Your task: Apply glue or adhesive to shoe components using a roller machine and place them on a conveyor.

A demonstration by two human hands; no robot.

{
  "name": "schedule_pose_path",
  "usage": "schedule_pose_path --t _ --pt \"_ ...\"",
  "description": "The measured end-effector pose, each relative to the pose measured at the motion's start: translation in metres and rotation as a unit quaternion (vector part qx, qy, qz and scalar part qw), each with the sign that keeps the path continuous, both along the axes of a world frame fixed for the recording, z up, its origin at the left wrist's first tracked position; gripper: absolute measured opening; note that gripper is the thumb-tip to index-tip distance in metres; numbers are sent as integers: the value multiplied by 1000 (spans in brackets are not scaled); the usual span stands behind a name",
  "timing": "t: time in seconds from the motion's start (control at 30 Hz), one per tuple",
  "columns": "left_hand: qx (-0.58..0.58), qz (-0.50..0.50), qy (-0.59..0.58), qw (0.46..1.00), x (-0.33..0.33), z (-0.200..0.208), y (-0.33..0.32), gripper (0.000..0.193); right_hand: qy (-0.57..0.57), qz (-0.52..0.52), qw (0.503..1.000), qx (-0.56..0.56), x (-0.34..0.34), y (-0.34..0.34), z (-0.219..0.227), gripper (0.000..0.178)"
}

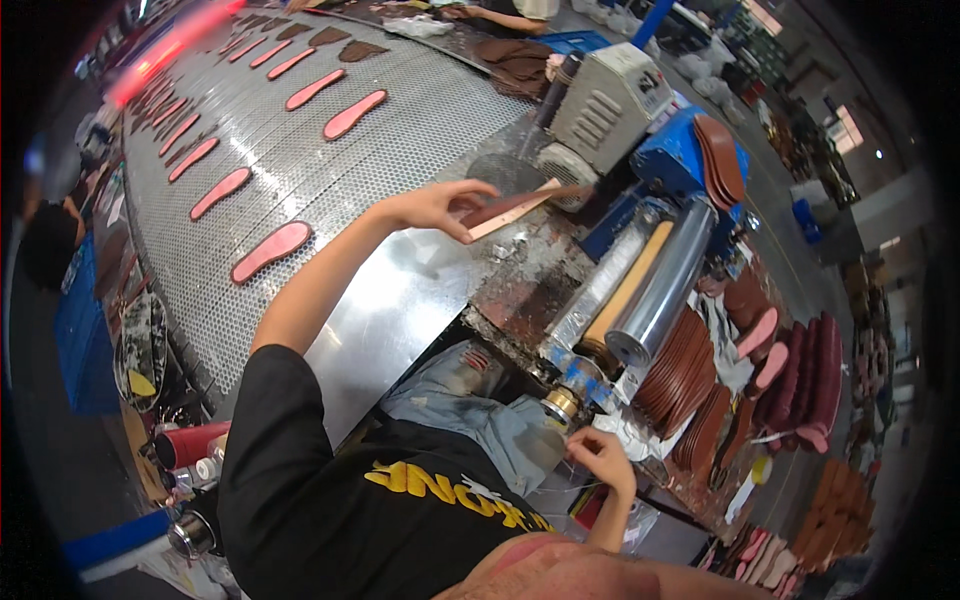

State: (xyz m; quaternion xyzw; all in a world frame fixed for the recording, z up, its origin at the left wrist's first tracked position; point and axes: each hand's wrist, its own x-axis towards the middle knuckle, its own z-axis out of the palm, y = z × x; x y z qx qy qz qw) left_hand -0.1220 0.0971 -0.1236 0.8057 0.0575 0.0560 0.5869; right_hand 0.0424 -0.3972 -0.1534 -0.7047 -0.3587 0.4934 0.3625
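My left hand (pixel 437 208) is raised over the corner between the conveyor and the workbench. Its thumb and fingers pinch a thin insole (pixel 520 210), seen nearly edge-on, brown on one side and pale pink along the other. The far end of this insole points toward a grey motor housing (pixel 608 100). Low on the right, my right hand (pixel 603 460) hovers beside my knee, near the brass fitting (pixel 562 403) of a roller machine. Its fingers are loosely curled, and nothing shows in them. The machine has a shiny steel roller (pixel 662 285) beside a yellowish roller (pixel 628 285).
Pink insoles (pixel 272 252) lie in rows on the perforated metal conveyor (pixel 330 170). Stacked brown insoles (pixel 675 375) stand right of the rollers, with dark red pieces (pixel 805 385) beyond. More brown pieces (pixel 720 160) rest on the blue machine part. Another person's arm (pixel 505 15) shows at the far side.
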Motion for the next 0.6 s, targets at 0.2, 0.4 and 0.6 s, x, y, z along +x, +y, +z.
schedule_pose_path --t 0.2,0.4,0.6 --pt "-460 267 54 845 -115 -83 57 51 61 40 997 -40 -8 16 -15 17" --pt "-429 484 59 760 -162 -138 104 57 80 48 995 -48 -1 17 -29 20" --pt "-502 533 -90 675 -130 -172 136 48 88 39 992 -78 -12 6 -48 25"
